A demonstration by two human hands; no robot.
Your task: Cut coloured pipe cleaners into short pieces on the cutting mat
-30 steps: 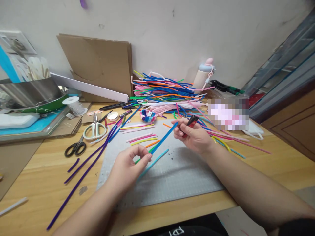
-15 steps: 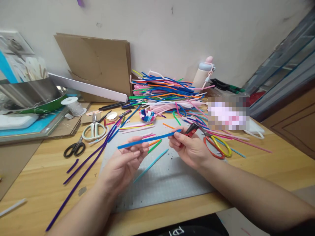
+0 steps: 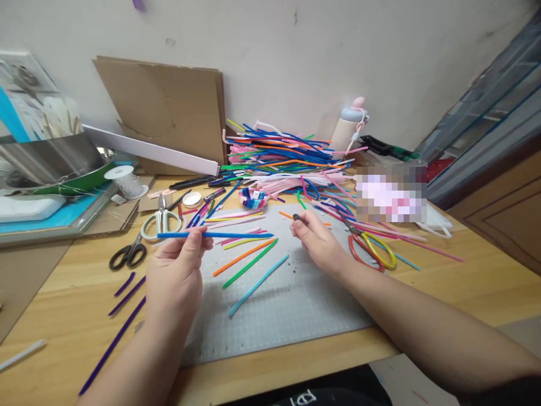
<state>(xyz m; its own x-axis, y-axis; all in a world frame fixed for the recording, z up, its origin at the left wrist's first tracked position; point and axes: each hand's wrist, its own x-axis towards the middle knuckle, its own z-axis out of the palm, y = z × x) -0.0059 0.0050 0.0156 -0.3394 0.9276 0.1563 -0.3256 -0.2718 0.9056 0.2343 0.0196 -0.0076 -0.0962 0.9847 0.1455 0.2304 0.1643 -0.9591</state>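
Note:
My left hand [image 3: 180, 270] pinches a blue pipe cleaner [image 3: 236, 235] between thumb and fingers, left of the grey cutting mat [image 3: 270, 304]. It lies nearly level, and its right end tapers to a point. My right hand [image 3: 316, 242] is closed, apart from the pipe cleaner, around a small tool whose dark tip [image 3: 296, 217] sticks up by the thumb; the rest is hidden by the fingers. Between the hands, an orange pipe cleaner [image 3: 245, 257], a green pipe cleaner [image 3: 250, 263] and a light blue pipe cleaner [image 3: 259, 285] lie on the mat.
A big pile of pipe cleaners [image 3: 283, 152] sits against the wall. Red-and-yellow scissors [image 3: 372, 248] lie at right; white-handled scissors [image 3: 160, 223] and black scissors [image 3: 128, 255] at left. Also around are a striped fuzzy ring [image 3: 252, 198], a spool [image 3: 127, 181] and a bottle [image 3: 344, 129].
My left hand has moved left with the blue pipe cleaner, drawing it clear of my right hand. My right hand has turned, so its red-and-black tool is now mostly hidden.

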